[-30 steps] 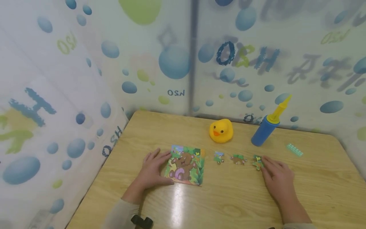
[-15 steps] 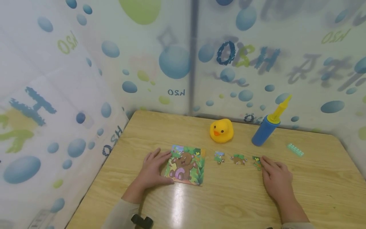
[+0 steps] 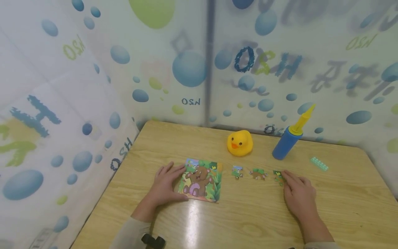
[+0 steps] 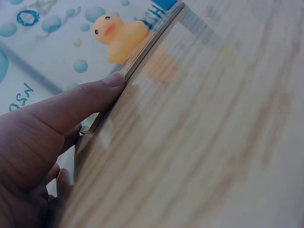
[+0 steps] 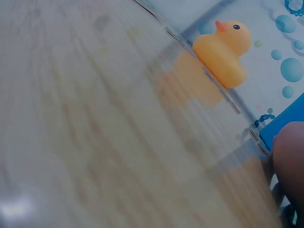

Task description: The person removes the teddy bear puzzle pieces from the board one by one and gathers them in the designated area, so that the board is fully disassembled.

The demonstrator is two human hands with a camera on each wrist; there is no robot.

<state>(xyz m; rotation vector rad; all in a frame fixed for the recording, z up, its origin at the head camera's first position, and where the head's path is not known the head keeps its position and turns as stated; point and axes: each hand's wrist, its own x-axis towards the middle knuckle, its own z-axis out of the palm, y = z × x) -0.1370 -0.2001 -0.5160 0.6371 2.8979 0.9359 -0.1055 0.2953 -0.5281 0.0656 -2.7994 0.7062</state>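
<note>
A jigsaw puzzle (image 3: 200,181) with a bear picture lies flat on the wooden table. My left hand (image 3: 168,183) rests along its left side, fingers extended at the upper left and thumb at the lower edge. In the left wrist view the thumb (image 4: 95,95) touches the puzzle's thin edge. To the right lie two loose puzzle pieces, one with blue sky (image 3: 237,171) and one mostly brown (image 3: 258,174). My right hand (image 3: 300,193) pinches a third, green puzzle piece (image 3: 277,175) at the row's right end, partly covering it. In the right wrist view only part of that hand (image 5: 289,156) shows.
Behind the pieces sits a yellow rubber duck (image 3: 240,143). A blue hand pump (image 3: 284,145) with a yellow nozzle stands to its right. Farther right lies a small pale green studded strip (image 3: 319,164). Printed walls (image 3: 161,69) border the table's back and left.
My right hand has shifted slightly left and covers more of the green puzzle piece, which sits a little closer to the brown one. The left hand has stayed in place.
</note>
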